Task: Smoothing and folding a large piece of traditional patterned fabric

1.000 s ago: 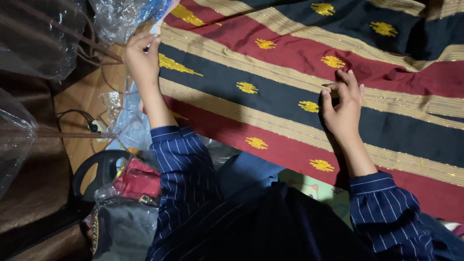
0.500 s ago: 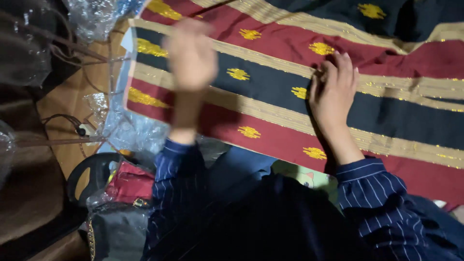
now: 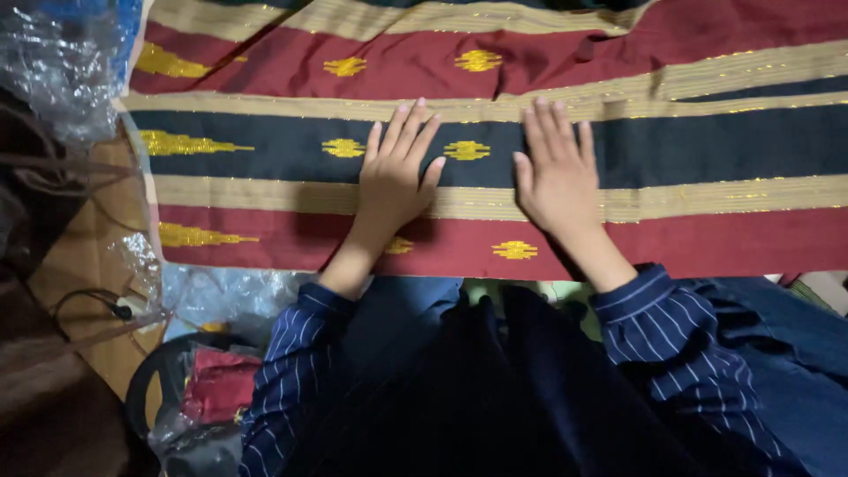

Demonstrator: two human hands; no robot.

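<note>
Where a second ago the left hand (image 3: 395,181) was stretched far out at the cloth's left edge and the right hand (image 3: 556,172) sat apart with its fingers curled, both hands now lie flat, side by side, near the middle of the striped woven cloth (image 3: 707,150). Neither grasps anything; the fingers are spread, palms pressed down on the dark blue band and the tan stripe beside it. That shift reads as a move from handling the edge to pressing the fabric smooth.

Nearest the camera are two dark pinstriped sleeves (image 3: 662,331), one per arm, over a dark lap. At near left a red bundle (image 3: 221,384) sits in a black round-rimmed holder, just beside crumpled clear plastic (image 3: 221,296). A black cable (image 3: 84,300) lies on the brown surface further left.

Beyond, the cloth spreads from left to right: one dark blue band, two clear red bands, tan stripes between. I count about nine gold motifs. More clear plastic (image 3: 62,66) fills the far left corner.
</note>
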